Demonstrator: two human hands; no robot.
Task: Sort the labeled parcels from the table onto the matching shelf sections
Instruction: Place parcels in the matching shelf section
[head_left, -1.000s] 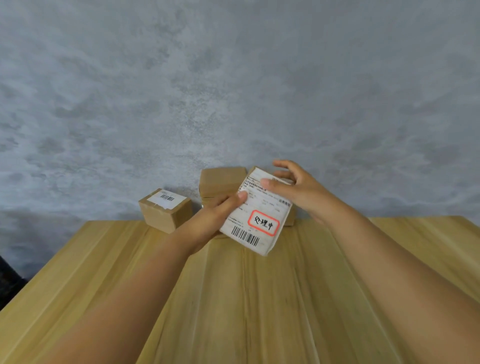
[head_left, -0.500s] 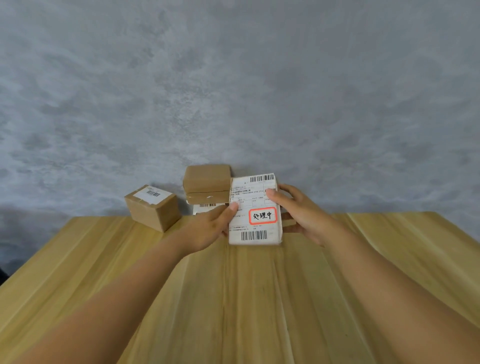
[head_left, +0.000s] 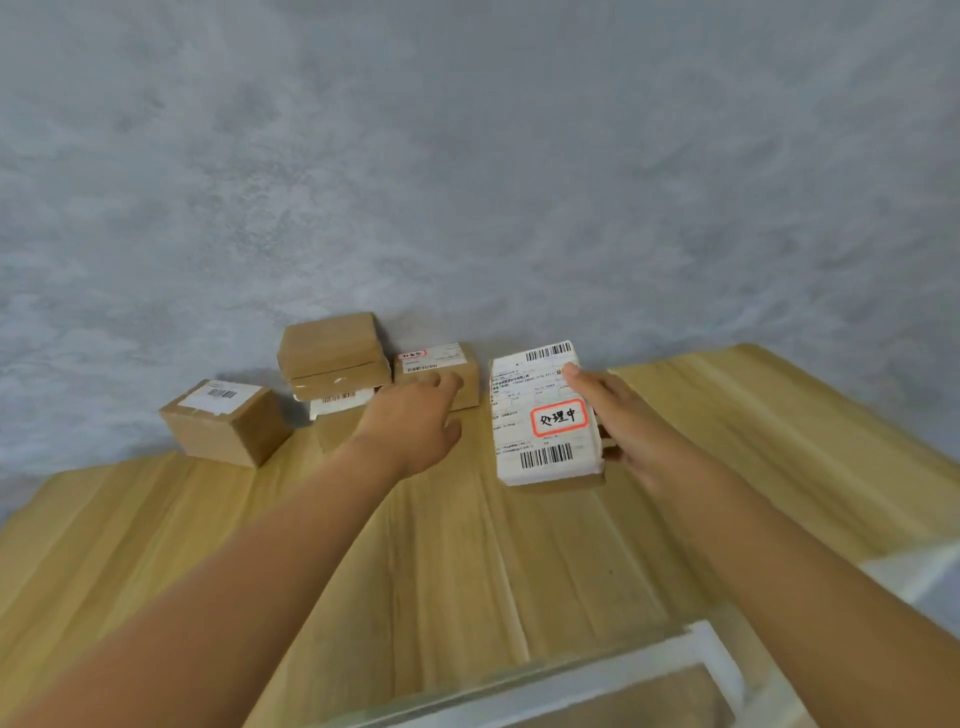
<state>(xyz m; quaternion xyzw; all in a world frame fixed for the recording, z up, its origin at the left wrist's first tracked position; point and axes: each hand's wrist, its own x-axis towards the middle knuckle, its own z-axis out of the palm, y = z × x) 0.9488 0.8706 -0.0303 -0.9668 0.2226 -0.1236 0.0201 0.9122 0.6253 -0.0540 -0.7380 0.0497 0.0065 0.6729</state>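
1. my right hand (head_left: 631, 421) grips the white-labeled parcel (head_left: 545, 413) by its right edge, above the table (head_left: 467, 545).
2. my left hand (head_left: 413, 421), fingers loosely spread, reaches toward the small box (head_left: 439, 371).

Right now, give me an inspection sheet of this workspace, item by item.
Surface: wooden table.
Job's things: labelled parcel marked 处理中; small labelled box; stacked boxes; lone box.
Clutter: nothing seen.
Hands: right hand grips the labelled parcel; left hand reaches open toward the small labelled box.
Cables: nothing seen.
Surroundings: grey wall; white frame at bottom edge.
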